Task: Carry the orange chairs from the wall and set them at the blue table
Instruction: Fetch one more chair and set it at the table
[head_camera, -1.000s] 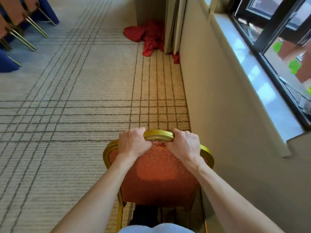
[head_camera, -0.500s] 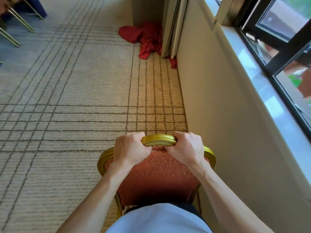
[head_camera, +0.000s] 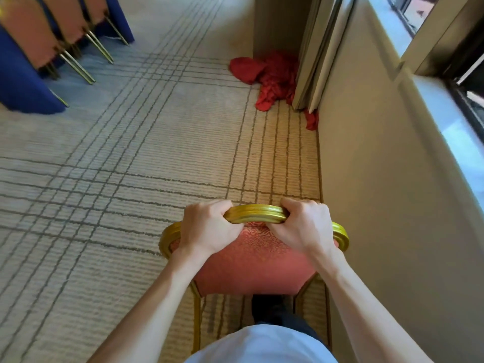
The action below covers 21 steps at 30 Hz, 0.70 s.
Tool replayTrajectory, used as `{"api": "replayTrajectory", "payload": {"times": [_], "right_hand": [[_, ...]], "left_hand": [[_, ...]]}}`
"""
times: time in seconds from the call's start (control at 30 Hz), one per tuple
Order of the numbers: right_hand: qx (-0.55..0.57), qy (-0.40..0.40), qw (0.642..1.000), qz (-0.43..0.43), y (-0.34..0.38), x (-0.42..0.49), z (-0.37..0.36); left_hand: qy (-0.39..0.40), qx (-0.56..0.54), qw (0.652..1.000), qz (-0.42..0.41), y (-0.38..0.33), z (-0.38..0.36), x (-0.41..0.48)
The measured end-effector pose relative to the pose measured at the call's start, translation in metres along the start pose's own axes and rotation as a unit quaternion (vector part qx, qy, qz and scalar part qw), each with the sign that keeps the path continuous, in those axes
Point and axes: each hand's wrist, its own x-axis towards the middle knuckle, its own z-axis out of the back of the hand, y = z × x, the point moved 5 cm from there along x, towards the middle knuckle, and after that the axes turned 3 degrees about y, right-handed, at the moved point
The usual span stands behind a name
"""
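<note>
An orange chair (head_camera: pixel 251 265) with a gold frame stands right in front of me, its back toward me, close beside the beige wall on the right. My left hand (head_camera: pixel 207 229) grips the left part of the gold top rail. My right hand (head_camera: pixel 305 226) grips the right part of the same rail. At the far upper left stands the blue table (head_camera: pixel 18 85), draped in blue cloth to the floor. Three orange chairs (head_camera: pixel 39 35) with gold legs are pushed against it.
A heap of red cloth (head_camera: pixel 272 77) lies on the carpet ahead, at the foot of a beige pillar and folded panels (head_camera: pixel 311 53). The wall (head_camera: pixel 379 179) and a window sill (head_camera: pixel 450 121) run along the right. Striped carpet (head_camera: pixel 117 166) spreads to the left.
Both hands keep the same hold on the chair's top rail. The view has swung left, so the blue table and its chairs show more fully at the upper left.
</note>
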Motion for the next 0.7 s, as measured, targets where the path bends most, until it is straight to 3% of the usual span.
{"api": "replayTrajectory", "payload": {"times": [0.37,0.7], "right_hand": [[0.011,0.039,0.994,0.104,-0.024,0.180,-0.030],[0.015,0.080,0.988,0.135,-0.001,0.326,-0.098]], "left_hand": [[-0.052,0.016,0.996,0.067,0.029,-0.016,0.136],[-0.055,0.035,0.989,0.135,0.118,-0.036,0.244]]}}
